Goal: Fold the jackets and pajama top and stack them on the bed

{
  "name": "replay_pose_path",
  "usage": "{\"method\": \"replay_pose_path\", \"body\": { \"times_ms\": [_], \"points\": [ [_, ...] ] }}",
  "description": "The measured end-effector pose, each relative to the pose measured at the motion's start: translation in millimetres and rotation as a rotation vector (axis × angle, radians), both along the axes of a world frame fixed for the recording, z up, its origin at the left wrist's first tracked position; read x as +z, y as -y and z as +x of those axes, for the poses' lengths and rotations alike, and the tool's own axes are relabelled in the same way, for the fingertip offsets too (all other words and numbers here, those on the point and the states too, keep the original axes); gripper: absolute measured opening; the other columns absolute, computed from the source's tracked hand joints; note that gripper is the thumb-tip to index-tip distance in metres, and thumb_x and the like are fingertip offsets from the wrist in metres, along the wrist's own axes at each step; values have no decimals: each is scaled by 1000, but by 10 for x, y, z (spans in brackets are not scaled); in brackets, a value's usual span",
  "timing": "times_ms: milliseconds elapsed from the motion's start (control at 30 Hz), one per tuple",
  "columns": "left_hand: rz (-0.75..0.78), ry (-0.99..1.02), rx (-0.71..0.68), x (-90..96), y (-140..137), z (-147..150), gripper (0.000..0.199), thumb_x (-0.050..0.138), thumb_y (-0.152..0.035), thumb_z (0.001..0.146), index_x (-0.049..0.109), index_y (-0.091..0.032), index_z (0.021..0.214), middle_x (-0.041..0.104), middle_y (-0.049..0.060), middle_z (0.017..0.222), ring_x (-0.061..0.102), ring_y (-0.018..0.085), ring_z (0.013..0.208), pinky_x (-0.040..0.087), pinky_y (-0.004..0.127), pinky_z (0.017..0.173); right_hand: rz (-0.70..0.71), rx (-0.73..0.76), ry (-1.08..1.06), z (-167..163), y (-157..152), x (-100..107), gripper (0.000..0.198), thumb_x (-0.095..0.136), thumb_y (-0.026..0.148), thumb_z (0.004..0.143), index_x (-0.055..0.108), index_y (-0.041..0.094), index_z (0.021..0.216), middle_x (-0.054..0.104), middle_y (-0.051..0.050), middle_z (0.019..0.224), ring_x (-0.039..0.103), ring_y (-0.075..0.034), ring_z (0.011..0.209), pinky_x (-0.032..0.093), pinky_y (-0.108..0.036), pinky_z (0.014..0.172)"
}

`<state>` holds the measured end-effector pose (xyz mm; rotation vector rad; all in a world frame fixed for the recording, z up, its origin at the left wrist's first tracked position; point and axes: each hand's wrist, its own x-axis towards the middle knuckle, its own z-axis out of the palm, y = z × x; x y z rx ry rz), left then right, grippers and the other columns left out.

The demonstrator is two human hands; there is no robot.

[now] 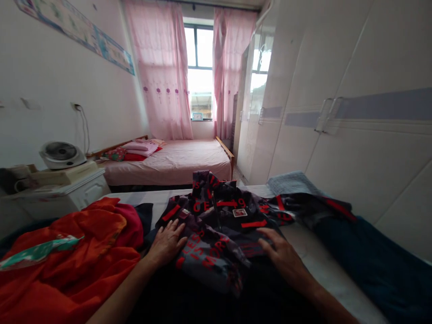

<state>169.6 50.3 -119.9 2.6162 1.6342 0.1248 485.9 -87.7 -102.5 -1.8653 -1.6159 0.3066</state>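
Observation:
A dark patterned jacket (232,225) with red lettering lies front up on the bed before me, its collar pointing away. Its left-side sleeve (209,247), printed "LESS IS MORE", is folded across the front. The other sleeve (303,204) stretches out to the right. My left hand (168,240) rests flat on the jacket's left side with fingers spread. At the right side, my right hand (281,252) is over the jacket's edge, fingers apart and slightly bent. Whether its fingertips touch the cloth is hard to tell. The jacket's lower part is in deep shadow.
Orange clothing (77,261) is heaped on the left. Dark teal cloth (374,261) and a light blue folded cloth (292,182) lie on the right. A fan (62,154) stands on a white cabinet (84,195). Beyond are a pink-covered bed (182,157) and tall wardrobes (337,166).

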Motion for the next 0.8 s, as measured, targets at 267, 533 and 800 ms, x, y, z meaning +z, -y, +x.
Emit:
{"method": "replay_pose_path", "body": {
  "times_ms": [267, 533, 800],
  "points": [
    [-37, 167, -419, 41, 717, 454, 50, 41, -46, 91, 31, -39, 140, 20, 0, 152, 18, 25, 139, 24, 50, 110, 194, -718, 700, 1679, 64, 186, 52, 36, 30, 85, 39, 9, 133, 39, -24, 136, 34, -36, 123, 38, -50, 84],
    [-17, 153, -479, -202, 810, 454, 56, 43, -46, 90, 24, -39, 142, 21, 0, 152, 20, 26, 139, 23, 51, 111, -32, -674, 788, 2231, 87, 429, 32, 29, 26, 90, 59, 18, 84, 63, -14, 100, 53, -26, 101, 32, -39, 74],
    [11, 178, -474, -195, 819, 451, 54, 43, -45, 90, 27, -38, 141, 23, 1, 151, 22, 26, 138, 24, 50, 111, -86, -534, 647, 2239, -27, 621, 22, 51, 26, 79, 63, 17, 95, 63, -17, 107, 57, -29, 95, 30, -41, 69]
  ]
}}
